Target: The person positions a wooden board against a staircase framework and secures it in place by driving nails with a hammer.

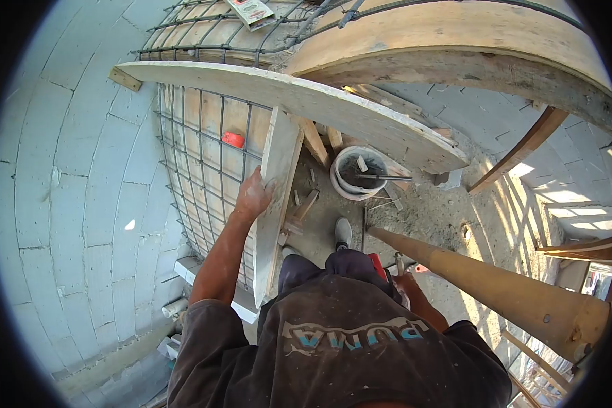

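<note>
My left hand (253, 195) is closed on the edge of a narrow upright board (279, 153), with its fingers at the board's side. Beside that board, to the left, a rebar grid (204, 153) stands in front of wooden formwork panels. A red object (233, 140) sits at the grid. Low at my right side, my right hand (402, 284) is partly hidden by my shirt. Its fingers look curled near a red item (378, 265) and a small metal part (399, 262). What it holds cannot be made out.
A long curved board (306, 92) crosses above the upright one. On the floor stands a bucket (343, 185) with a tool in it. A thick prop (496, 289) slants at right. Left rises a block wall (75, 204). Wood scraps (306, 204) lie near my feet.
</note>
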{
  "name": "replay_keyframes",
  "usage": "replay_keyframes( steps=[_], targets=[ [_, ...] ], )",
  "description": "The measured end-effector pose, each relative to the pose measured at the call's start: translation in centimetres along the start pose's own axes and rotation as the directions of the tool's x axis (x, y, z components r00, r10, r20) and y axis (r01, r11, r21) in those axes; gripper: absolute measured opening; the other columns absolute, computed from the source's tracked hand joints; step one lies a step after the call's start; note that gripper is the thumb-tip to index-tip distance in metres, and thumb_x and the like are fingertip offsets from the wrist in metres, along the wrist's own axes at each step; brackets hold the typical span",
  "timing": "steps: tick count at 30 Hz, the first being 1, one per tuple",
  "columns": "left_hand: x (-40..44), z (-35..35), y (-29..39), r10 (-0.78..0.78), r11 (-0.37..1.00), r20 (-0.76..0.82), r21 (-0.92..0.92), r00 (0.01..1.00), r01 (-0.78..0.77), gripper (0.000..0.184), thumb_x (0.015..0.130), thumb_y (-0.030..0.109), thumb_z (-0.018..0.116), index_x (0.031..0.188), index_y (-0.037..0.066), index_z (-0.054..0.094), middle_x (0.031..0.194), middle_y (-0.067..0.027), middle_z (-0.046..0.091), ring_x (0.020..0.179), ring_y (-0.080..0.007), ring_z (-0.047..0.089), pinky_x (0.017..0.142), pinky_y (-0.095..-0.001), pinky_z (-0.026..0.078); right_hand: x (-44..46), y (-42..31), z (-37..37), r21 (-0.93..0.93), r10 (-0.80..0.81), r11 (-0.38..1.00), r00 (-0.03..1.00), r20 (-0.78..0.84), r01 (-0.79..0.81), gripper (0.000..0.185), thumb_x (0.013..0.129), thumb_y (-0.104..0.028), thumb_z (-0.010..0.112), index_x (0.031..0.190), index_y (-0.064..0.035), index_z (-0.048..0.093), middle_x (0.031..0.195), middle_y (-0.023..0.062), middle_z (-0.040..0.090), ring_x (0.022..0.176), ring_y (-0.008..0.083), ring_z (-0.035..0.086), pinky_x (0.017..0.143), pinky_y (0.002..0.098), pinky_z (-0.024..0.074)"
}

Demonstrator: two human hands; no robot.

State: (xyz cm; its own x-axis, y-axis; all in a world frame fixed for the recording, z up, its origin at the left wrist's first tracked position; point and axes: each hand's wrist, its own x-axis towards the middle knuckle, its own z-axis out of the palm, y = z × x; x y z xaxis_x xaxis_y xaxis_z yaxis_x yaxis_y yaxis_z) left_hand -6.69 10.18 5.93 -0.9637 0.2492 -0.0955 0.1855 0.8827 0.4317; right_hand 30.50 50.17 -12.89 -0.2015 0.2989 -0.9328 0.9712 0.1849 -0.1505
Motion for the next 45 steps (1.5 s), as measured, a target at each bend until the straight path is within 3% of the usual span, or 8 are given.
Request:
replay_keyframes(
  steps=[6, 7, 15, 22, 31, 37, 40, 45],
  targets=[
    [0.1, 0.4, -0.6, -0.023, 0.998, 0.001, 0.052, 1.0, 0.023, 0.066, 0.088, 0.032, 0.068, 0.129, -0.016, 0.047, 0.098, -0.0353, 0.065, 0.093, -0.0485, 0.065, 0.081, -0.0495, 0.053, 1.4, 0.6, 4.0, 0.144, 0.01, 0.989, 1.0, 0.019, -0.013, 0.03, 0.084, -0.024, 0.074, 0.094, 0.0016, 0.064, 0.076, 0.0098, 0.069, 0.065, 0.0217, 0.068, 0.054, 0.0396, 0.0563],
    [0.3, 0.2, -0.6, -0.033, 0.998, 0.008, 0.057, 0.999, 0.033, 0.064, 0.088, 0.031, 0.068, 0.128, -0.015, 0.048, 0.097, -0.0349, 0.065, 0.092, -0.0485, 0.065, 0.081, -0.0495, 0.053, 0.1, -0.5, 4.6, 0.08, 0.025, 0.997, 0.999, -0.022, -0.024, 0.022, 0.087, -0.026, 0.073, 0.083, -0.0065, 0.064, 0.07, 0.0049, 0.064, 0.059, 0.0198, 0.061, 0.053, 0.0366, 0.0475],
    [1.3, 0.1, -1.2, 0.104, 0.992, 0.0, -0.072, 0.995, -0.103, 0.054, 0.092, 0.029, 0.061, 0.124, -0.013, 0.051, 0.091, -0.0321, 0.067, 0.086, -0.0473, 0.066, 0.078, -0.0512, 0.053, -0.8, -1.4, 13.1, 0.506, 0.053, 0.857, 0.993, 0.103, -0.098, 0.023, 0.089, -0.025, 0.073, 0.086, -0.0074, 0.059, 0.069, 0.0039, 0.059, 0.057, 0.0187, 0.058, 0.051, 0.0361, 0.0466],
    [1.6, -0.4, -0.7, 0.111, 0.992, 0.038, -0.057, 0.993, -0.109, 0.049, 0.093, 0.029, 0.059, 0.121, -0.01, 0.054, 0.093, -0.0311, 0.067, 0.087, -0.0466, 0.066, 0.081, -0.0521, 0.052, -5.5, -3.3, 17.6, 0.027, -0.074, 0.997, 0.996, -0.053, 0.076, 0.058, 0.079, -0.047, 0.076, 0.106, 0.0038, 0.065, 0.084, 0.0181, 0.069, 0.077, 0.031, 0.069, 0.072, 0.0461, 0.0538],
    [1.4, 1.8, 0.2, 0.081, 0.936, -0.224, -0.317, 0.971, -0.151, 0.042, 0.093, 0.025, 0.06, 0.119, -0.007, 0.056, 0.1, -0.0324, 0.066, 0.09, -0.0487, 0.065, 0.079, -0.0512, 0.052, -10.1, -7.0, 16.0, 0.138, -0.063, 0.987, 0.986, -0.156, 0.085, 0.043, 0.083, -0.039, 0.072, 0.098, 0.0013, 0.064, 0.08, 0.0134, 0.068, 0.07, 0.0234, 0.067, 0.064, 0.04, 0.0534],
    [3.9, -1.7, 2.8, 0.041, 0.873, -0.165, -0.473, 0.985, -0.116, 0.039, 0.093, 0.021, 0.058, 0.123, -0.004, 0.055, 0.102, -0.0324, 0.066, 0.093, -0.0491, 0.064, 0.081, -0.0517, 0.051, -7.8, -6.4, 15.9, 0.329, -0.266, 0.883, 0.934, -0.237, 0.335, 0.028, 0.087, -0.031, 0.069, 0.09, -0.0042, 0.06, 0.075, 0.0068, 0.065, 0.065, 0.0168, 0.063, 0.053, 0.0345, 0.0498],
    [7.7, -3.7, 6.2, 0.096, 0.845, -0.323, -0.474, 0.942, -0.249, 0.039, 0.092, 0.02, 0.058, 0.123, -0.003, 0.056, 0.103, -0.0307, 0.067, 0.095, -0.0476, 0.065, 0.083, -0.0512, 0.051, -8.8, -8.2, 15.2, 0.287, -0.211, 0.92, 0.954, -0.215, 0.268, 0.026, 0.087, -0.03, 0.07, 0.088, -0.0052, 0.06, 0.074, 0.0051, 0.064, 0.065, 0.0157, 0.062, 0.054, 0.0328, 0.0503],
    [9.9, -3.4, 7.0, -0.009, 0.858, -0.184, -0.507, 0.983, -0.087, 0.041, 0.09, 0.019, 0.059, 0.126, -0.001, 0.057, 0.106, -0.0275, 0.068, 0.097, -0.0456, 0.065, 0.086, -0.0491, 0.052, -12.0, -10.6, 14.5, 0.148, -0.21, 0.955, 0.936, -0.284, 0.259, 0.03, 0.089, -0.029, 0.069, 0.094, -0.0007, 0.061, 0.079, 0.0079, 0.066, 0.068, 0.0177, 0.063, 0.056, 0.0342, 0.0535]
  ],
)
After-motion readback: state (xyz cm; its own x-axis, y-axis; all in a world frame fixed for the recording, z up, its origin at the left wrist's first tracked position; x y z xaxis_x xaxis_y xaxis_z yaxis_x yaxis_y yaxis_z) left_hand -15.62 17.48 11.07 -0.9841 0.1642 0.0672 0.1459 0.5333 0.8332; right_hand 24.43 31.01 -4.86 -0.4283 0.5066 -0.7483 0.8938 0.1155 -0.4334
